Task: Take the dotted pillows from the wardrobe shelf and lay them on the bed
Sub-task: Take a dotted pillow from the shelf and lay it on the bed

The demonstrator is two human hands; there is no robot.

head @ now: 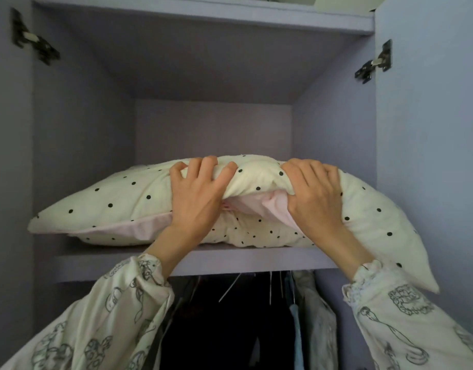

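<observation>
Two cream pillows with black dots lie stacked on the lilac wardrobe shelf (102, 263). The top dotted pillow (118, 198) has a pink underside, and its right corner droops over the shelf's front edge. The lower dotted pillow (256, 233) is mostly hidden beneath it. My left hand (195, 193) grips the top pillow's front edge near the middle, fingers dug into the fabric. My right hand (313, 193) clutches the same edge a little to the right. The bed is out of view.
The wardrobe doors stand open, with black hinges on the left (35, 41) and right (374, 62). Another shelf (230, 17) runs overhead. Below the pillow shelf, clothes on hangers (296, 316) fill the dark space.
</observation>
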